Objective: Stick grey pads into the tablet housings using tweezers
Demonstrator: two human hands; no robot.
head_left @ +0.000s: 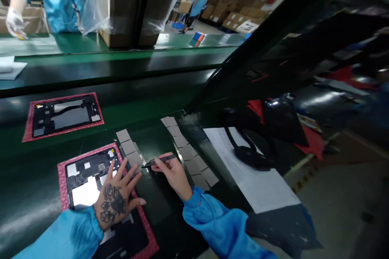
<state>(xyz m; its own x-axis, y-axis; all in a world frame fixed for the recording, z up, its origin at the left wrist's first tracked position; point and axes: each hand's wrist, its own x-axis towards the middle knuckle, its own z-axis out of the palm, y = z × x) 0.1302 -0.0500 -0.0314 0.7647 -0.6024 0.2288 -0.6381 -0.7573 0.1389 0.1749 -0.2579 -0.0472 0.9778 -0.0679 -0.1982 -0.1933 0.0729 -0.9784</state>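
My left hand [117, 196] lies with fingers spread over a black tablet-like panel [91, 166] fitted with silver and white patches. Pink bubble wrap [63, 186] sits under that panel. The left fingertips reach the lower end of a strip of grey square pieces [127, 146] on the green surface. Black tweezers [159, 161] are pinched in my right hand [174, 174], their tips pointing left at the strip's lower end. Whether the tips grip a piece is too small to tell. A longer group of grey squares [188, 156] lies right of my right hand.
Another black panel [65, 115] on pink wrap lies at the back left. White paper sheets [243, 170] with a black object on top are at right, below a dark slanted post [231, 60]. Plastic-lined cardboard boxes [124, 8] and a co-worker in blue [57, 0] are across the line.
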